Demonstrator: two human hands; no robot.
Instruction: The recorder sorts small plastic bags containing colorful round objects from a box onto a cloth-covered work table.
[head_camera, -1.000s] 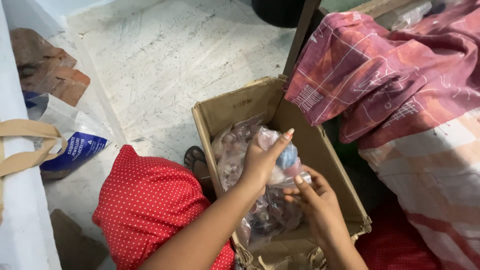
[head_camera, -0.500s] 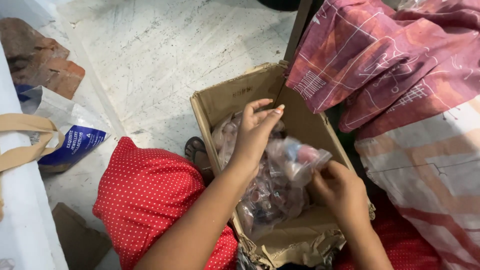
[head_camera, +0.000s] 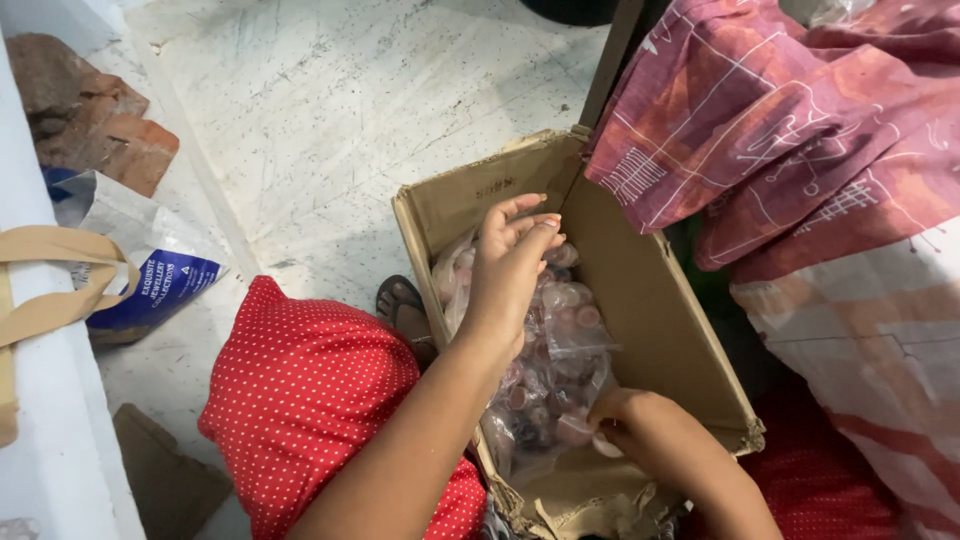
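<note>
Inside the box (head_camera: 640, 300) on the floor (head_camera: 330, 120), clear bags (head_camera: 560, 370) of small pink and red pieces lie heaped. Left hand (head_camera: 510, 265) hovers above them, fingers loosely bunched, holding nothing visible. Right hand (head_camera: 625, 415) is closed low on one bag. Risk: thin plastic may tear or slip when lifted, spilling pieces; the box's torn front edge could snag it.

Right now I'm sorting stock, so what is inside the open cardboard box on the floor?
The cardboard box holds clear plastic bags of small pinkish round pieces. The left hand hovers above them; the right hand reaches in. The box bottom is covered.
</note>
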